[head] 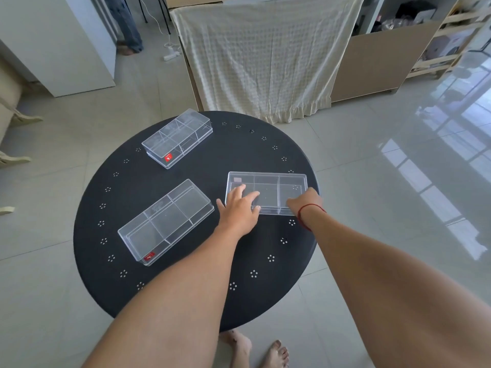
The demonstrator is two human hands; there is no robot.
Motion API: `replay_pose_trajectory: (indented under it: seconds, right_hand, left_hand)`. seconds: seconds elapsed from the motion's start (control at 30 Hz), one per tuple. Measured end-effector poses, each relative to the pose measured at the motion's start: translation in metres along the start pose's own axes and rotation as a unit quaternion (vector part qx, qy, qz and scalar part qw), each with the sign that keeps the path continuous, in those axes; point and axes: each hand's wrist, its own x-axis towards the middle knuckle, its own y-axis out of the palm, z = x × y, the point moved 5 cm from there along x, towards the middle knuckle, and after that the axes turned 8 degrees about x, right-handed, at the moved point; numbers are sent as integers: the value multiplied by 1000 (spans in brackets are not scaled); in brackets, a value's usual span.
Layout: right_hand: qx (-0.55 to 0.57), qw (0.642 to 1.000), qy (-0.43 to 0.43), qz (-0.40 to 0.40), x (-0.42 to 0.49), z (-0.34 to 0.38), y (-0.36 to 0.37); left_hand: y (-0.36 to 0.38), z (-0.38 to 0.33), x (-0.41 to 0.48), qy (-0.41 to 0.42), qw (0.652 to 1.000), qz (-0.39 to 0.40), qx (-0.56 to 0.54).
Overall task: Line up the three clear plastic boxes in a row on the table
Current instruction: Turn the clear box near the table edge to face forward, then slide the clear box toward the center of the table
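Round black table (pixel 239 155) at frame centre, three clear plastic boxes on it, not in row. Right box (pixel 279 181) right of centre, long side across frame; left hand (pixel 239 208) lies on its near left corner, fingers (pixel 249 195) spread flat over top. Right hand (pixel 305 201) at near right corner, fingers hidden, grip unclear. Near-left box (pixel 166 221) lower left, angled. Far box (pixel 177 138) upper left, angled. Both untouched.
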Motion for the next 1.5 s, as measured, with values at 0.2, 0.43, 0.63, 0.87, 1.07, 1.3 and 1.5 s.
replay_pose_trajectory:
  seconds: [0.2,0.43,0.63,0.87,1.07,1.3,1.5]
  right_hand:
    - [-19,1000,-11,-12,-10,12,-2]
    - [-85,984,-153,44,-48,79,20]
    - [-134,948,-255,137,-99,123,99]
    - [-154,943,-213,206,-116,125,176]
    - [-167,951,-151,213,-105,120,202]
    - [-220,949,-93,207,-88,140,209]
    - [-283,924,-68,247,-78,145,214]
  left_hand:
    - [-2,-2,0,24,997,37,57]
    - [-58,45,-18,-64,995,-59,38]
    - [-82,132,-63,-226,969,-85,48]
    - [-67,195,-77,-243,970,-23,-15]
    - [-76,209,-59,-187,980,-67,-16]
    - [-88,243,-40,-310,949,-48,-42]
    - [-83,253,-27,-340,916,72,-202]
